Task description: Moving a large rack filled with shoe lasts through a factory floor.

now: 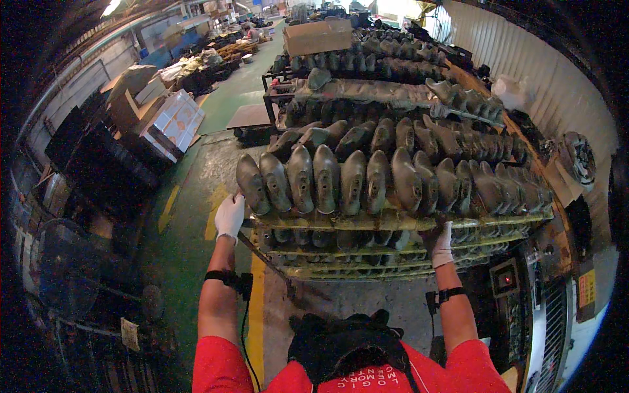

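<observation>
In front of me stands a wheeled-looking rack (367, 223) with several yellow-edged shelves. A row of dark, glossy shoe lasts (325, 180) stands on its top shelf, tips up, and more of them sit on the lower shelves. My left hand (230, 215), in a white glove, is closed at the rack's left end, beside the leftmost last. Its fingertips are partly hidden. My right hand (440, 242), gloved with a dark finger side, is closed on the front edge below the top shelf. Both arms reach forward, spread apart.
Behind are more racks of lasts (452, 98), with a cardboard box (318, 37) on top. Cartons (173, 121) stand left of the green aisle (226, 98). On the right are a corrugated wall (544, 72) and a machine with a red light (507, 280).
</observation>
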Demonstrator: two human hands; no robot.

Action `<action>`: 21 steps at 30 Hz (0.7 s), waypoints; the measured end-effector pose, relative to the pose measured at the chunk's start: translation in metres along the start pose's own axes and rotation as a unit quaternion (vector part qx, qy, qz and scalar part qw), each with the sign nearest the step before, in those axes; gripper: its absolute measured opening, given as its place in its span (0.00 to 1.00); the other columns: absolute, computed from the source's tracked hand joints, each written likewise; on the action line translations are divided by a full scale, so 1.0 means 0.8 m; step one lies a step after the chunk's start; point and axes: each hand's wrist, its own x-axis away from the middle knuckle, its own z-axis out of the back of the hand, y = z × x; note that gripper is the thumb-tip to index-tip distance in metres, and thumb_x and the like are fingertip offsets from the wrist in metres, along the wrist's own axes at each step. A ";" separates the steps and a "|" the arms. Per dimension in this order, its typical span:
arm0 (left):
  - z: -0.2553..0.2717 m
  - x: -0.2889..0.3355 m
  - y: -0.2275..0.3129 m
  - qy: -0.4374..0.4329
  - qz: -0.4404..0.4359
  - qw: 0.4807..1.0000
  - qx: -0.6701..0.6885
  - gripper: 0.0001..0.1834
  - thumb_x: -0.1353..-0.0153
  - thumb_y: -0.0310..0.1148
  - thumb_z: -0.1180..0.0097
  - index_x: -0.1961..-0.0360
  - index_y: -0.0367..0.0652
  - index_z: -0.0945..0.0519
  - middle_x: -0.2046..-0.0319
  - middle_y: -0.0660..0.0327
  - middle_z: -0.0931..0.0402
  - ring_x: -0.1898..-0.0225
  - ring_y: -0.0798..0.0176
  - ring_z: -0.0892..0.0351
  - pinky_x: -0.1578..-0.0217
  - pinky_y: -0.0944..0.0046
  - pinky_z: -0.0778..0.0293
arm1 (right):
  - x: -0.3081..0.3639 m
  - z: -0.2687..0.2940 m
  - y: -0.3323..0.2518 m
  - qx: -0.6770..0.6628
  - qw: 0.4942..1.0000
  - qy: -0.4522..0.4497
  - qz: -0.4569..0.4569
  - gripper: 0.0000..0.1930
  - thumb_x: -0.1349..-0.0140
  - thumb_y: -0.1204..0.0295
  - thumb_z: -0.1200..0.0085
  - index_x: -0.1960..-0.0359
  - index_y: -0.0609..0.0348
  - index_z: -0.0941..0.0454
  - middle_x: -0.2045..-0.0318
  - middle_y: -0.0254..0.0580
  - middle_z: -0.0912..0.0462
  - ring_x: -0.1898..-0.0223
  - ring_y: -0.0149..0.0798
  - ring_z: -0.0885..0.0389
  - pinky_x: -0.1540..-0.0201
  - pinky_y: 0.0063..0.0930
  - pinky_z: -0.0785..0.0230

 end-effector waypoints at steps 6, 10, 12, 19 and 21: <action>0.000 0.001 0.001 0.003 0.011 1.000 0.002 0.27 0.41 0.52 0.63 0.63 0.37 0.23 0.62 0.42 0.24 0.57 0.40 0.26 0.57 0.49 0.33 | -0.015 0.011 0.004 0.025 1.000 0.007 0.006 0.28 0.41 0.41 0.63 0.46 0.42 0.31 0.47 0.36 0.29 0.46 0.45 0.33 0.46 0.49 0.44; 0.000 -0.001 0.000 0.000 0.014 1.000 -0.001 0.28 0.40 0.52 0.63 0.62 0.38 0.23 0.62 0.42 0.24 0.56 0.40 0.26 0.56 0.49 0.33 | -0.012 0.010 0.003 0.011 1.000 -0.004 0.018 0.26 0.41 0.43 0.61 0.49 0.44 0.29 0.48 0.36 0.28 0.47 0.44 0.33 0.47 0.49 0.45; 0.000 -0.001 0.000 -0.002 0.008 1.000 0.003 0.28 0.40 0.52 0.63 0.62 0.38 0.23 0.62 0.42 0.24 0.55 0.40 0.26 0.56 0.49 0.33 | -0.009 0.008 0.002 0.011 1.000 0.000 0.000 0.25 0.42 0.44 0.59 0.50 0.44 0.29 0.49 0.35 0.28 0.47 0.43 0.32 0.48 0.48 0.43; 0.003 -0.001 0.003 -0.014 0.018 1.000 -0.003 0.28 0.40 0.52 0.63 0.62 0.38 0.23 0.61 0.43 0.24 0.56 0.41 0.26 0.56 0.49 0.33 | -0.012 0.005 0.000 0.010 0.999 -0.045 0.017 0.24 0.41 0.46 0.57 0.48 0.44 0.29 0.48 0.37 0.27 0.47 0.43 0.31 0.50 0.45 0.38; 0.003 -0.002 0.004 -0.023 0.022 0.999 -0.006 0.27 0.40 0.52 0.63 0.62 0.38 0.23 0.61 0.43 0.23 0.56 0.41 0.26 0.56 0.50 0.33 | -0.013 0.004 0.000 -0.007 1.000 -0.004 0.002 0.24 0.41 0.47 0.57 0.49 0.46 0.29 0.49 0.37 0.26 0.49 0.43 0.29 0.51 0.46 0.37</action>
